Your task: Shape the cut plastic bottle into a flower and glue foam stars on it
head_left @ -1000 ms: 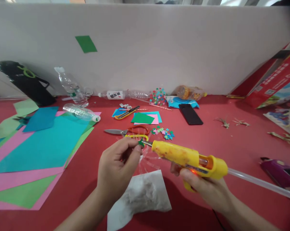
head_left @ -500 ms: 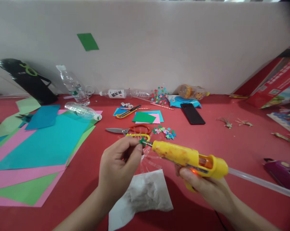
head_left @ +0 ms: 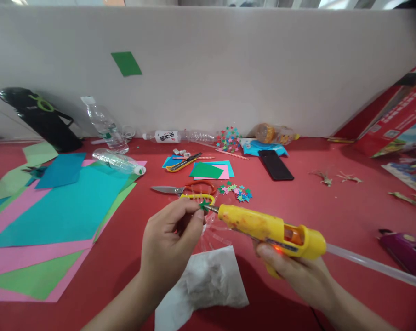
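1. Glue gun [head_left: 263,223]: right of scissors [head_left: 180,189], right hand [head_left: 292,264] clamped on it.
2. Green star [head_left: 204,205]: just nearside of scissors, pinched in left hand [head_left: 173,235], nozzle [head_left: 213,208] at it.
3. Loose stars [head_left: 242,196]: right of scissors.

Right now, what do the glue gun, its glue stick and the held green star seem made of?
Glue gun: likely plastic, from its smooth, moulded yellow look; nozzle: metal, by its grey sheen. Glue stick: probably plastic-like glue, smooth and translucent. Green star: thin, seemingly matte; perhaps paper or foam.
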Demonstrator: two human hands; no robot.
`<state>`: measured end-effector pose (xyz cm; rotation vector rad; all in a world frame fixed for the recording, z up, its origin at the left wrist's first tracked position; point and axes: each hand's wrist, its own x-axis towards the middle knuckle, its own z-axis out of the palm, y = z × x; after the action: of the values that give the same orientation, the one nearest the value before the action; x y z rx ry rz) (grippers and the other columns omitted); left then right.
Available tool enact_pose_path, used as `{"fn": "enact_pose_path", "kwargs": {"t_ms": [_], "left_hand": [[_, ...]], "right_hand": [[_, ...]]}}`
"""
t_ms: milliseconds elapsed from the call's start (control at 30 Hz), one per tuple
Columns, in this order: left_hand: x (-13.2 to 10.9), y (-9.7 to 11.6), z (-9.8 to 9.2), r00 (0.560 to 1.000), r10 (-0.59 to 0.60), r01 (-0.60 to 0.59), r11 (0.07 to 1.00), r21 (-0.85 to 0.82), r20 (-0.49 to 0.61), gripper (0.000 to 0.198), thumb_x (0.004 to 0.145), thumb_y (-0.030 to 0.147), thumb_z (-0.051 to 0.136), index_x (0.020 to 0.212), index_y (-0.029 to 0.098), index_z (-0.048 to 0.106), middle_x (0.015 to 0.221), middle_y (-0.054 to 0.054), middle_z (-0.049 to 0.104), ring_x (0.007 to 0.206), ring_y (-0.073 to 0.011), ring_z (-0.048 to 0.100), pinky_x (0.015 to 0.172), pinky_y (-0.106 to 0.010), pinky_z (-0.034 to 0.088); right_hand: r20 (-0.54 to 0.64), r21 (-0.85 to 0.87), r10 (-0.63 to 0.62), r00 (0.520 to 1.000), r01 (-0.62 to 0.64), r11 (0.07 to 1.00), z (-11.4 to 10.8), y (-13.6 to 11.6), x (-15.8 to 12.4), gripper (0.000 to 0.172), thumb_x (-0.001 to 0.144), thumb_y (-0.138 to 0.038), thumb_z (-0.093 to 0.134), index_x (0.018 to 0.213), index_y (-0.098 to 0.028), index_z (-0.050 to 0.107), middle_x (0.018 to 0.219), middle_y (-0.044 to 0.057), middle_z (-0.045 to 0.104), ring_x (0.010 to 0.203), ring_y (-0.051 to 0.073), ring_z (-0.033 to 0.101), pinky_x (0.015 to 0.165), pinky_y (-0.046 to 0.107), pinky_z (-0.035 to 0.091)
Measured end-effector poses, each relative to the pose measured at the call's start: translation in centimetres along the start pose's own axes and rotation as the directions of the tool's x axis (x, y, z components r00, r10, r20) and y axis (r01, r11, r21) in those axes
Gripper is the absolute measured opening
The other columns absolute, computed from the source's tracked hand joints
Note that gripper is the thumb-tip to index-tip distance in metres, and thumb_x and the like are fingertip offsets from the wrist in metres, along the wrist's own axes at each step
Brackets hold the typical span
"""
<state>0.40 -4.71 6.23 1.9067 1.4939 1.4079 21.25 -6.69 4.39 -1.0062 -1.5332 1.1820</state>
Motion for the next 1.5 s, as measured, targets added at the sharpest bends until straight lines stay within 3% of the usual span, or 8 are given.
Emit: {"fn": "enact_pose_path", "kwargs": {"t_ms": [133,300,433,600,933,1133,1400,1500], "left_hand": [[0.1,-0.1,0.0,0.988,0.154,-0.151,0.980,0.131,-0.012,0.017,0.085,0.016,0.054,0.069,0.020,0.058,0.062,0.002,0.059,0.053,-0.0105,0.053,0.050,-0.022,0.042],[0.6,0.2,-0.5,0.904,0.425,-0.424,0.879,0.216,0.042,0.016,0.082,0.008,0.055,0.079,0.022,0.062,0.074,-0.001,0.068,0.066,-0.0126,0.062,0.062,-0.022,0.048],[1.1,1.0,-1.0,0.986,0.148,-0.135,0.978,0.160,-0.075,0.016,0.083,0.017,0.054,0.069,0.023,0.057,0.063,0.003,0.060,0.056,-0.0115,0.052,0.056,-0.024,0.043],[1.8,1.6,-1.4,0.968,-0.126,0.120,0.992,-0.039,-0.217,0.013,0.080,0.023,0.058,0.067,0.022,0.061,0.061,0.005,0.056,0.057,-0.0107,0.051,0.054,-0.023,0.040],[2.1,0.8,-3.3,0.994,-0.086,0.080,0.993,-0.082,-0.070,0.009,0.077,0.024,0.063,0.070,0.023,0.068,0.065,0.004,0.066,0.059,-0.0116,0.056,0.051,-0.019,0.042],[2.1,-1.9,-3.5,0.973,-0.183,0.200,0.972,-0.121,0.141,0.015,0.079,0.032,0.065,0.069,0.021,0.068,0.064,0.002,0.065,0.049,-0.0093,0.046,0.042,-0.020,0.033],[1.9,-0.4,-2.5,0.768,-0.343,0.605,0.664,-0.439,0.540,0.015,0.079,0.030,0.063,0.069,0.018,0.061,0.057,0.000,0.063,0.041,-0.0047,0.030,0.038,-0.018,0.018],[2.1,0.2,-2.3,0.715,-0.339,0.671,0.578,-0.464,0.611,0.017,0.077,0.027,0.062,0.063,0.017,0.060,0.053,0.002,0.058,0.038,-0.0029,0.026,0.036,-0.018,0.013]], "right_hand": [[-0.037,-0.092,-0.018,0.999,0.014,0.996,0.0,0.3,0.0,0.026,0.081,-0.043,0.068,0.068,-0.024,0.057,0.057,-0.004,0.045,0.047,0.009,0.040,0.043,0.022,0.038],[-0.130,-0.089,0.048,0.990,-0.060,0.994,-1.0,0.9,0.4,0.022,0.077,-0.045,0.070,0.081,-0.025,0.064,0.064,0.001,0.055,0.053,0.013,0.047,0.045,0.025,0.040],[-0.264,0.022,0.252,0.931,-0.255,0.967,-2.7,0.4,1.5,0.026,0.077,-0.046,0.065,0.088,-0.022,0.066,0.062,-0.001,0.051,0.049,0.010,0.039,0.041,0.023,0.032],[-0.244,-0.156,0.341,0.908,-0.384,0.910,-4.8,1.0,3.9,0.022,0.071,-0.039,0.061,0.080,-0.018,0.063,0.066,0.000,0.057,0.054,0.011,0.044,0.048,0.025,0.036],[-0.010,-0.634,0.546,0.838,-0.427,0.645,-6.5,4.6,4.0,0.036,0.093,-0.047,0.055,0.080,-0.014,0.061,0.068,-0.004,0.060,0.057,0.008,0.056,0.058,0.024,0.049],[-0.100,-0.832,0.381,0.919,-0.287,0.474,-6.8,4.7,3.6,0.050,0.078,-0.056,0.065,0.046,-0.020,0.050,0.047,0.001,0.050,0.045,0.010,0.041,0.048,0.026,0.029],[0.004,-0.866,-0.052,0.999,0.030,0.500,-1.7,-2.2,4.0,0.031,0.091,-0.046,0.052,0.072,-0.023,0.058,0.068,0.003,0.060,0.065,0.015,0.056,0.059,0.026,0.038],[0.266,-0.670,-0.489,0.831,0.524,0.525,1.0,-3.8,4.3,0.017,0.095,-0.027,0.048,0.084,-0.022,0.060,0.081,0.004,0.066,0.075,0.014,0.060,0.066,0.025,0.046]]}}
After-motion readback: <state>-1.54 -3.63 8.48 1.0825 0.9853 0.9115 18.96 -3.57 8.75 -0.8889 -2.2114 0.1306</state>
